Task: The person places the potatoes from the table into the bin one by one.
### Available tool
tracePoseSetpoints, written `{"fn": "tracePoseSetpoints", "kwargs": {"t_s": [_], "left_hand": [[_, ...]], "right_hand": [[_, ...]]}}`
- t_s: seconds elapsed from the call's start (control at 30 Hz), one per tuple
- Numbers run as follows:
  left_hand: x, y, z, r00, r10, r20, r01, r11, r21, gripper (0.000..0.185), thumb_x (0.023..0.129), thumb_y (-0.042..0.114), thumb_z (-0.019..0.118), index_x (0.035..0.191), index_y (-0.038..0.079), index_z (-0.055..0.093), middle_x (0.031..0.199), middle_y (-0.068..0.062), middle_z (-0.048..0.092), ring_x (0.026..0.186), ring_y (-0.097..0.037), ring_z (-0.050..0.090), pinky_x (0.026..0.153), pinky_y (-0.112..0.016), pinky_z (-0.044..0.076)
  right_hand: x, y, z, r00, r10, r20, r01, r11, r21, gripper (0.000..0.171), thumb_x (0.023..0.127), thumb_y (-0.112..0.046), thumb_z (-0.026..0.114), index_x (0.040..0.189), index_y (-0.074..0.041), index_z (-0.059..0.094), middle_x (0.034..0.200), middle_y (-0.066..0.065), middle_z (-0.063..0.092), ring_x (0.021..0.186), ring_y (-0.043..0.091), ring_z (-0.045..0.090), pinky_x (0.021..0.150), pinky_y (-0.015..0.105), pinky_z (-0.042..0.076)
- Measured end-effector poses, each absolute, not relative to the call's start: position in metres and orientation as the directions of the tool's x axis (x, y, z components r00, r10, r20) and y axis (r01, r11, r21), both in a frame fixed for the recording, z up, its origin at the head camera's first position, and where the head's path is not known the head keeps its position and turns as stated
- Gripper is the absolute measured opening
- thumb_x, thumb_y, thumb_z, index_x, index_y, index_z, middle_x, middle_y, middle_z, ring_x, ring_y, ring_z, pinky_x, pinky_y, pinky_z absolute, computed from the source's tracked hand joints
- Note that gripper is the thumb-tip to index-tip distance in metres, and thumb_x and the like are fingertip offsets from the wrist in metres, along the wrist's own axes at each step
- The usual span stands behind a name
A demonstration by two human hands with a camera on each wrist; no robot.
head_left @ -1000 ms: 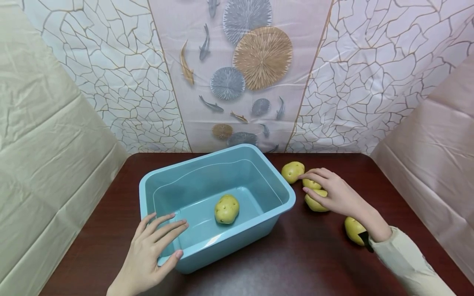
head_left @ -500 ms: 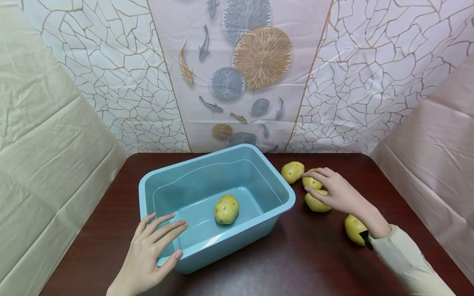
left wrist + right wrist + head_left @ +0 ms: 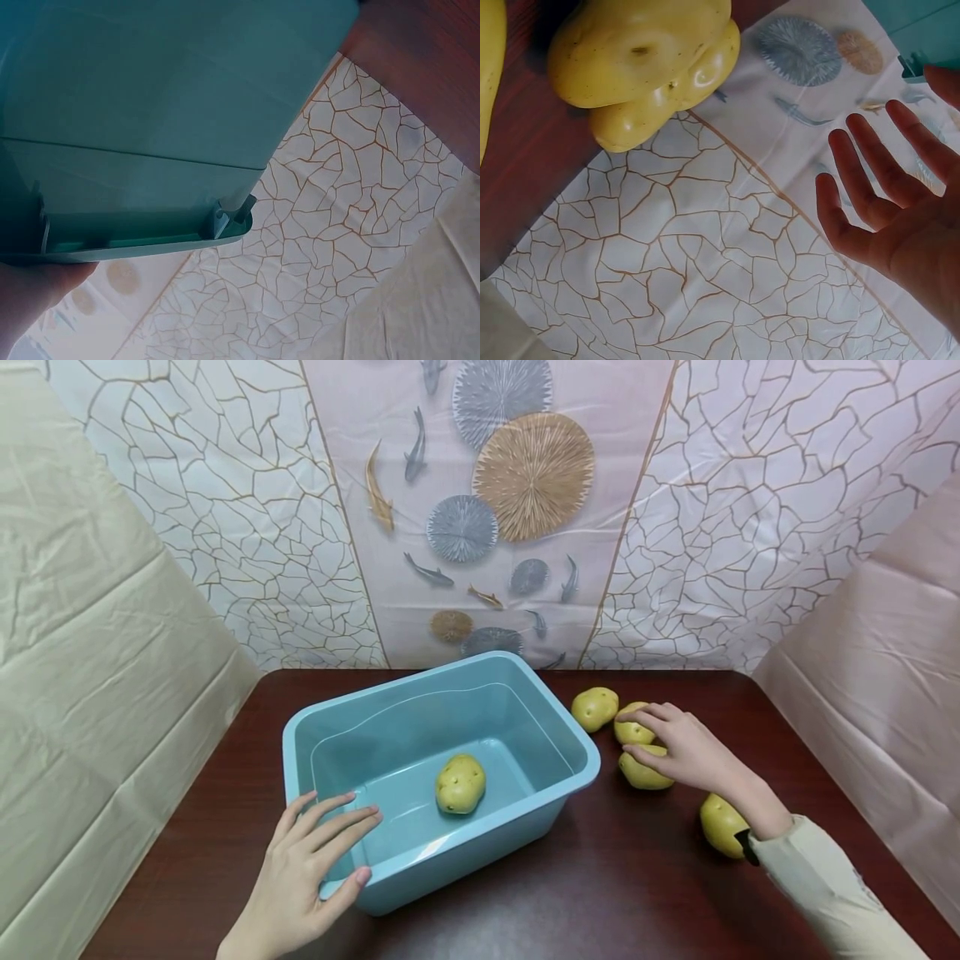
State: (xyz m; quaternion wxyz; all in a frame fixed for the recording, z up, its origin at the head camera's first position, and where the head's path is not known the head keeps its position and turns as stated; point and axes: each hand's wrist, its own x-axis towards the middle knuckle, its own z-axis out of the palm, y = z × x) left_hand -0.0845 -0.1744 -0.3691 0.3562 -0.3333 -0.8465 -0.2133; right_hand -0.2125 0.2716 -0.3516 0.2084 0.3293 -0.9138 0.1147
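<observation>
A light-blue plastic basin [image 3: 442, 693] stands on the table, with one yellow potato [image 3: 461, 784] lying on its floor. My left hand [image 3: 300, 864] rests at the basin's near-left corner, fingers spread over the inside and thumb by the outer rim. In the left wrist view, only the thumb [image 3: 56, 281] shows against the rim. To the right of the basin, my right hand [image 3: 693, 750] hovers over a middle potato [image 3: 633, 724] and a nearer potato [image 3: 645, 768]. Its fingers are loosely bent, and the right wrist view shows a palm [image 3: 922, 247] holding nothing.
Another potato [image 3: 595, 709] lies by the basin's right corner. One more potato [image 3: 722, 825] is partly hidden by the right wrist. Dark red-brown tabletop [image 3: 585, 893] carries everything. Patterned cloth [image 3: 697, 527] hangs behind it, with plain cloth [image 3: 877, 693] at the sides.
The right hand has shifted very slightly to the right above the potatoes. The left hand, basin and potatoes show no visible movement beyond a tiny camera shift.
</observation>
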Motion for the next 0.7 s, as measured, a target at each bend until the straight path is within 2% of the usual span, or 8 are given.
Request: {"fn": "tracePoseSetpoints", "kwargs": {"t_s": [0.43, 0.7], "left_hand": [[-0.0847, -0.1740, -0.3690, -0.519, 0.409, 0.751, 0.718, 0.685, 0.123, 0.042, 0.091, 0.043, 0.040, 0.113, 0.016, 0.062, 0.107, 0.000, 0.065, 0.108, -0.022, 0.051, 0.101, -0.041, 0.021], [-0.0845, -0.1749, -0.3693, -0.518, 0.412, 0.750, 0.719, 0.684, 0.121, 0.041, 0.091, 0.043, 0.040, 0.113, 0.016, 0.062, 0.107, 0.001, 0.065, 0.108, -0.022, 0.051, 0.100, -0.041, 0.021]], "right_hand": [[-0.2147, 0.2773, -0.3565, -0.733, -0.563, 0.381, -0.623, 0.780, -0.046, 0.034, 0.072, -0.025, 0.070, 0.104, -0.015, 0.062, 0.101, 0.000, 0.062, 0.081, 0.017, 0.053, 0.061, 0.032, 0.039], [-0.2142, 0.2795, -0.3607, -0.780, -0.549, 0.300, -0.580, 0.815, -0.016, 0.037, 0.073, -0.030, 0.070, 0.107, -0.016, 0.063, 0.103, 0.004, 0.060, 0.091, 0.023, 0.054, 0.065, 0.040, 0.039]]}}
